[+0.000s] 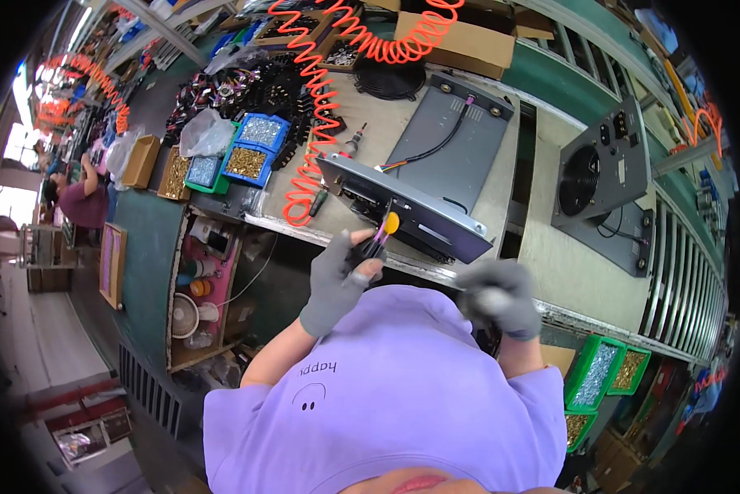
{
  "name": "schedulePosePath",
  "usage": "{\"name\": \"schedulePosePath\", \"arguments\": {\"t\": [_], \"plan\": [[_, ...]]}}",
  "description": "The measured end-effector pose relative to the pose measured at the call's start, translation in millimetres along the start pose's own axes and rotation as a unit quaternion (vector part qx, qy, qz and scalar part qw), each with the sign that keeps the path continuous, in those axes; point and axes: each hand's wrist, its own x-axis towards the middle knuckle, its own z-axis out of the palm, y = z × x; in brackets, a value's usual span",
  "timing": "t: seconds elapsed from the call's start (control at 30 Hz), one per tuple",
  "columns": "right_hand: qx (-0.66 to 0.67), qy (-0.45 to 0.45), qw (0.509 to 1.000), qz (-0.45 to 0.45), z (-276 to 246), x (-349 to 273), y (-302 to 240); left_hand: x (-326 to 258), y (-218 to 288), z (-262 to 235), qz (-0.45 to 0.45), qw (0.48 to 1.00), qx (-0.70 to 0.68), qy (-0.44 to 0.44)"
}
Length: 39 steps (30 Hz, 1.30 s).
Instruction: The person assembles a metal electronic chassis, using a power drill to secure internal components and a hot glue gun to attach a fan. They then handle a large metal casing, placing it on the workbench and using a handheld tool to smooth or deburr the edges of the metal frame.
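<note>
My left hand [333, 284], in a grey glove with bare fingertips, is closed around a small black part [366, 253] with purple leads. It is just in front of a dark metal panel [419, 216] that stands on edge at the bench's near side. A round yellow piece [392, 222] shows at the tips of the leads; whether it belongs to the part or the panel I cannot tell. My right hand [501, 300], also gloved, is smeared by motion near the panel's right end, and its fingers are unclear. Behind the panel lies a grey metal chassis [444, 144] with a black cable [448, 138].
An orange coiled air hose [324, 107] hangs over the bench beside a screwdriver [355, 142]. Blue bins [250, 163] of screws stand at left. Another chassis with a fan [580, 181] stands at right. Green bins [594, 375] of screws are at lower right.
</note>
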Motion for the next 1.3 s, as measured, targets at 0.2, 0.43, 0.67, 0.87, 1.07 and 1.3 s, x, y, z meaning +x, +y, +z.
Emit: {"name": "schedulePosePath", "arguments": {"t": [0.2,0.43,0.67,0.87,1.07,1.3], "plan": [[0.020,0.300,0.952,-0.060,-58.1,47.7,6.7,25.0,-7.8,15.3,0.061,0.996,0.060,0.036],[-0.144,-0.088,0.985,0.023,-37.5,117.4,14.7,22.6,-10.8,15.1,0.133,0.975,0.165,0.070],[-0.156,-0.183,0.966,0.092,-36.6,148.1,28.2,20.2,17.9,5.2,0.173,0.947,0.268,0.023],[-0.105,-0.185,0.974,0.077,-34.9,144.6,28.4,32.2,13.5,13.6,0.220,0.911,0.347,0.037],[-0.091,-0.164,0.977,0.102,-29.8,148.6,29.4,41.3,11.8,28.6,0.131,0.969,0.197,0.070],[0.014,-0.154,0.979,0.131,-25.3,144.0,32.3,26.3,-18.7,25.0,0.075,0.992,0.008,0.098]]}}
